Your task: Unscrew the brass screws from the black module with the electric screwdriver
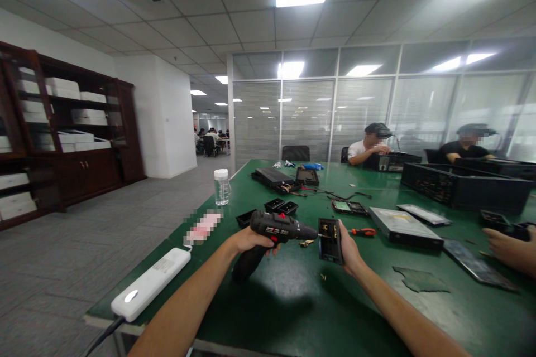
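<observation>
My left hand (pixel 248 240) is closed around the grip of a black cordless drill (pixel 270 227) with red buttons. The drill points to the right, and its thin bit reaches the open side of a small black plastic housing (pixel 333 255). Brass-coloured parts show inside that housing. My right hand (pixel 350 250) grips it by its right side, upright above the green table. Whether the bit sits in a screw is too small to tell. Small brass pieces (pixel 322 277) lie on the table below, and more brass parts (pixel 307 244) lie behind the drill bit.
Black housings (pixel 280 206) sit behind the drill. An orange screwdriver (pixel 363 232), a silver drive (pixel 405 227) and a circuit board (pixel 349 207) lie rightward. A white power strip (pixel 153 283) and a bottle (pixel 221 187) line the left edge. A co-worker's hand (pixel 513 248) is at right.
</observation>
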Tool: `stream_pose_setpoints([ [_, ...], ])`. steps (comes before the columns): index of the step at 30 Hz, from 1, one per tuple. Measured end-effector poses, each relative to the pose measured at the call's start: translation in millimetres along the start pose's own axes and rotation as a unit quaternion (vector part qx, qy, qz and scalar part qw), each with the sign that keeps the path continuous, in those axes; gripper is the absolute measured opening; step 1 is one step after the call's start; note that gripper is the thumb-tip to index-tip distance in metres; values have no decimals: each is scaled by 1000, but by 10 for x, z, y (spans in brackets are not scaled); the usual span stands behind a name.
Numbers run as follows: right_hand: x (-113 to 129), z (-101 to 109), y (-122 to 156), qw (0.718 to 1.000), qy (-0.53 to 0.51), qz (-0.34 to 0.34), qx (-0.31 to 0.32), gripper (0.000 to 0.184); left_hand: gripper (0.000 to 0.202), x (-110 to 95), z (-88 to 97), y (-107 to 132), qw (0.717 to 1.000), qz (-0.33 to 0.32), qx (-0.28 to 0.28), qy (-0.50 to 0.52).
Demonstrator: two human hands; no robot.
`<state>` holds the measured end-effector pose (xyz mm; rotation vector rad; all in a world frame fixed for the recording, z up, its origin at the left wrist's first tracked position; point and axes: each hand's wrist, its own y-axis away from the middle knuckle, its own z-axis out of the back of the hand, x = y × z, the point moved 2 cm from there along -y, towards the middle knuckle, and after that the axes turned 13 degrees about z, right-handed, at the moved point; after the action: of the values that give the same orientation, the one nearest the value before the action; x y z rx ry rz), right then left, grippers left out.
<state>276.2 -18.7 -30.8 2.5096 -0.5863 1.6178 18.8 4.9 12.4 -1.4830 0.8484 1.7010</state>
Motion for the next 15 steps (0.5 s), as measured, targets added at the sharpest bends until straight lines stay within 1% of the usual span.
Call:
stream_pose_setpoints([
  [8,-3,0,0,1000,2,-3,0,39,23,-18,-12,1,1000,2,3,-4],
  [15,-15,13,-18,1000,2,2,-8,39,22,11,10,-10,1000,-4,4,-2],
])
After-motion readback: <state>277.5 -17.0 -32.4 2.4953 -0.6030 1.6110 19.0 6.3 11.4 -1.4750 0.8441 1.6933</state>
